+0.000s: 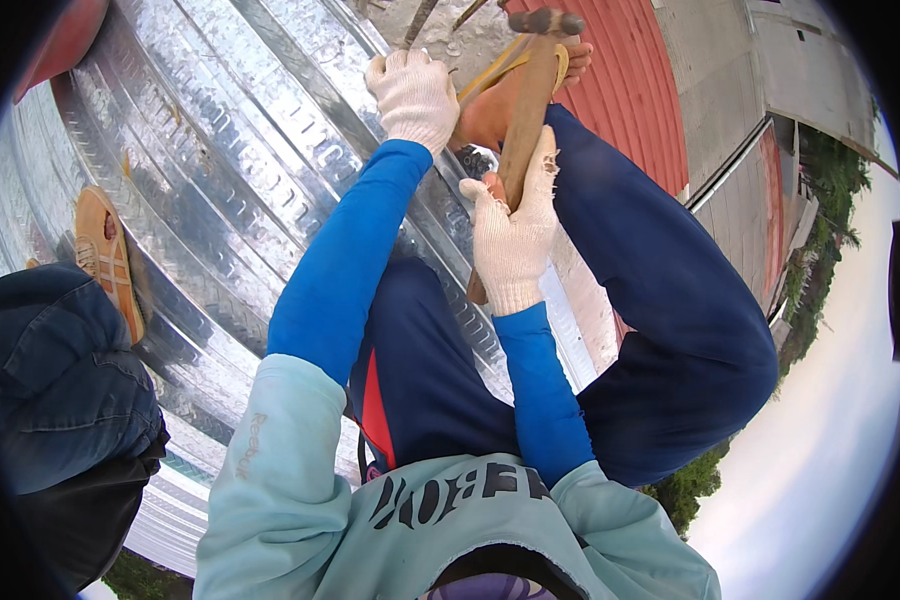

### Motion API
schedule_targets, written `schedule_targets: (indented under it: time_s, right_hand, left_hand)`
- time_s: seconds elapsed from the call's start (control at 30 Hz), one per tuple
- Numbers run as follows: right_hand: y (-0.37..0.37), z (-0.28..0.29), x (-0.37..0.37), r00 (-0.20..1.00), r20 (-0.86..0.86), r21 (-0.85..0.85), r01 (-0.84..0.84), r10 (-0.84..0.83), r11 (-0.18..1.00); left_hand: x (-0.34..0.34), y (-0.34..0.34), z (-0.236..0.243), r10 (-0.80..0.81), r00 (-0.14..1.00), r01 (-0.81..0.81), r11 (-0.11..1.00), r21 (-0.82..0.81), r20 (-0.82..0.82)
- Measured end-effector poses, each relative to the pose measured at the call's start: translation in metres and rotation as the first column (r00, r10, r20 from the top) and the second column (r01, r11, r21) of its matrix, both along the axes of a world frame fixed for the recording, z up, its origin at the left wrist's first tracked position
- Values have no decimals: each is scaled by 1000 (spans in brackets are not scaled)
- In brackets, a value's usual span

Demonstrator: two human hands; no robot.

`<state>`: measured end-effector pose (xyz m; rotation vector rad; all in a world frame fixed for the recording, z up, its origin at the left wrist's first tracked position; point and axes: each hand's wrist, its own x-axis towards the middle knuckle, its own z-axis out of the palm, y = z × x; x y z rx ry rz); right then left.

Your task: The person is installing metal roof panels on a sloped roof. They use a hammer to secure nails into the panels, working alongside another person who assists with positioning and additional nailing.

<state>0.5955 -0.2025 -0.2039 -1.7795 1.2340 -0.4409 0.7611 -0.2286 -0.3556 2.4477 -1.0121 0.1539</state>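
Note:
My left hand [415, 98], in a white knit glove, is closed at the edge of the ribbed shiny metal sheet [260, 120]. A dark metal rod [421, 20] meets its knuckles; what the curled fingers grip is hidden. My right hand [515, 235], in a frayed white glove with a bare fingertip showing, is wrapped around the wooden handle of a hammer [530, 120]. The hammer's rusty head points away from me, over my sandalled foot [490, 112]. The lower end of its handle shows below the hand.
Another person's sandalled foot [108, 250] and jeans-clad leg [60, 375] are on the sheet at left. A red object [65, 45] sits at the far left. Rough concrete [395, 18] and a second rod [468, 14] lie ahead. Red roofing [635, 75] and grey panels [715, 90] extend right.

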Motion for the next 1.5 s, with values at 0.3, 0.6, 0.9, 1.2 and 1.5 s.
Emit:
schedule_targets:
  time_s: [0.3, 0.6, 0.9, 1.2, 1.5]
  right_hand:
    - [4, 9, 0, 1000, -2, 23, -18, 18, 1000]
    - [-4, -16, -5, 989, -69, 9, -128, 128, 992]
    - [-8, -44, -17, 990, -50, -60, -136, 133, 989]
    - [-6, -2, 5, 984, -138, 115, -100, 116, 988]
    - [-6, 3, -5, 999, 31, -71, -11, 13, 997]
  left_hand:
    - [-2, 5, 4, -5, 1000, 4, 1000, -18, -28]
    - [1, -2, 9, 6, 1000, -6, 1000, -6, -21]
    - [-5, 1, 5, 3, 1000, -3, 1000, -8, -14]
    - [-4, 3, 4, -8, 1000, 8, 1000, 6, 4]
    - [0, -1, 8, 1, 1000, -1, 1000, -30, -1]
